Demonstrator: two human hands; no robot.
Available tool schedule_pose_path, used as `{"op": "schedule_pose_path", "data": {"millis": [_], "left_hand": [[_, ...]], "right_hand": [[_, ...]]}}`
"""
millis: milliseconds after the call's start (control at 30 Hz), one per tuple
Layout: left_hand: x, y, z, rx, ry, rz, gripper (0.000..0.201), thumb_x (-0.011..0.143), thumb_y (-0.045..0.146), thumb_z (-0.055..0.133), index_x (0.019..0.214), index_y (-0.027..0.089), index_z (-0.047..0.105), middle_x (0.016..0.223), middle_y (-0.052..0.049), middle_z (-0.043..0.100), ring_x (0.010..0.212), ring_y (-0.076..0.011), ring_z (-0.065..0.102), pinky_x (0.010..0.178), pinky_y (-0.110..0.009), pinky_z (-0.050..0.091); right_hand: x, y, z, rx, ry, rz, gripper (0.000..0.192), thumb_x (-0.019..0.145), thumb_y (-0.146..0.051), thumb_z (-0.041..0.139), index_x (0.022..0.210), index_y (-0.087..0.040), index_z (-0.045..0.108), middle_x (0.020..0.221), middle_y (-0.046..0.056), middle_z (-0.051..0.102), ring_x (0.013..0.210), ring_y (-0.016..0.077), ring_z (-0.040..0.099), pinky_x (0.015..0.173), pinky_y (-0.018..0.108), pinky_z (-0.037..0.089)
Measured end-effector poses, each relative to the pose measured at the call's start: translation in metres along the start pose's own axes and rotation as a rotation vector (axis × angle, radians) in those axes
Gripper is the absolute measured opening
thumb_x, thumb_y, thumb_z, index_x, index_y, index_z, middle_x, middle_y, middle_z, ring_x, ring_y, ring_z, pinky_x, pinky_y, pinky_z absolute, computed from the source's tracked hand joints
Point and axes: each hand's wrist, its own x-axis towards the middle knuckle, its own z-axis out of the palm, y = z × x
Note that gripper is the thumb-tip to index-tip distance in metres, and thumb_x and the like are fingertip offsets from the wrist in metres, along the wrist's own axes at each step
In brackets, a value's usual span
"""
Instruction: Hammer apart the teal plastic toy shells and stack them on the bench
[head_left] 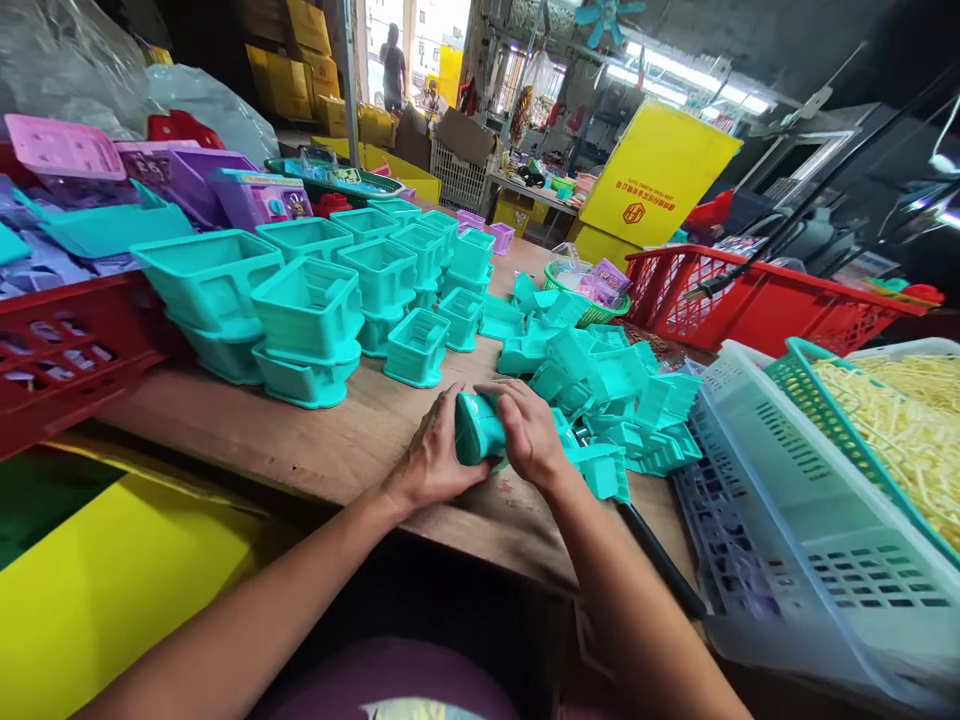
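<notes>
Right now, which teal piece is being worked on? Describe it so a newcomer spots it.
Start at the wooden table, near its front edge, left of the loose heap of teal parts. The teal piece sits between the left hand and right hand. It alone is gripped; its neighbours lie stacked or heaped.

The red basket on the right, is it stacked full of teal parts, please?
No, the red basket looks hollow inside; the loose teal parts lie on the table beside it.

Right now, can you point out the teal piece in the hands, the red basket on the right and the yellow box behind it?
teal piece (474, 428): head view, on its rounded left end.
red basket (757, 305): head view, on its front wall.
yellow box (656, 180): head view, on its printed front face.
</notes>
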Motion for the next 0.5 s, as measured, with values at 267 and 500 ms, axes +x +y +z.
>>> {"op": "schedule_pose_path", "data": {"millis": [267, 500], "left_hand": [[-0.008, 0.0, -0.02, -0.048, 0.018, -0.043, 0.086, 0.068, 0.043, 0.078, 0.138, 0.019, 0.032, 0.137, -0.015, 0.053, 0.127, -0.0301, 0.054, 0.106, -0.045, 0.045], [-0.005, 0.009, -0.023, -0.009, 0.01, -0.038, 0.071, 0.071, 0.045, 0.077, 0.126, 0.019, 0.04, 0.121, -0.012, 0.059, 0.113, -0.0282, 0.061, 0.095, -0.042, 0.051]], "right_hand": [[-0.006, -0.004, 0.017, 0.002, 0.068, 0.0, 0.051, 0.101, -0.05, 0.031, 0.111, -0.016, 0.067, 0.105, 0.012, 0.067, 0.101, 0.0238, 0.061, 0.089, 0.039, 0.048], [-0.003, -0.002, 0.019, 0.048, 0.083, 0.011, 0.048, 0.102, -0.041, 0.027, 0.108, -0.017, 0.069, 0.101, 0.01, 0.069, 0.097, 0.0216, 0.061, 0.09, 0.037, 0.048]]}}
